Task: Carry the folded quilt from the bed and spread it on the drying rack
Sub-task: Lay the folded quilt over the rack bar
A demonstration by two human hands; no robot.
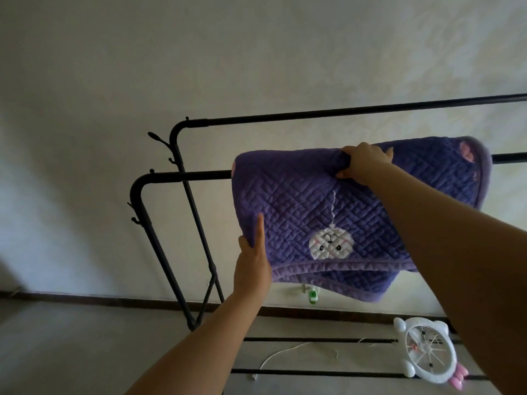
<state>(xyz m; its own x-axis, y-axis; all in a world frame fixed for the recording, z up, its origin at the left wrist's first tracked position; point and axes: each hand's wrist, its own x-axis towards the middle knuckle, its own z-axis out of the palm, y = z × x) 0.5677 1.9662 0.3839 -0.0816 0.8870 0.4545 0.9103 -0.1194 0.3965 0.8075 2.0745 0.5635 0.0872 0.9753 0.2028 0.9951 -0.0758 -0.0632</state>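
Note:
The purple quilt [302, 203], stitched with a white cartoon face, is still folded and lies over the near top bar of the black drying rack [182, 175], hanging down on my side. My right hand [363, 162] grips its upper fold at the bar. My left hand [253, 258] holds the lower left corner, fingers pointing up along the edge. The rack's far top bar [342, 113] is bare.
A pale wall stands right behind the rack. On the floor under the rack lie a white cat-shaped fan [427, 350] and a white cord [288, 352]. A small green and white object [312, 295] sits at the skirting board. Hooks stick out of the rack's left posts.

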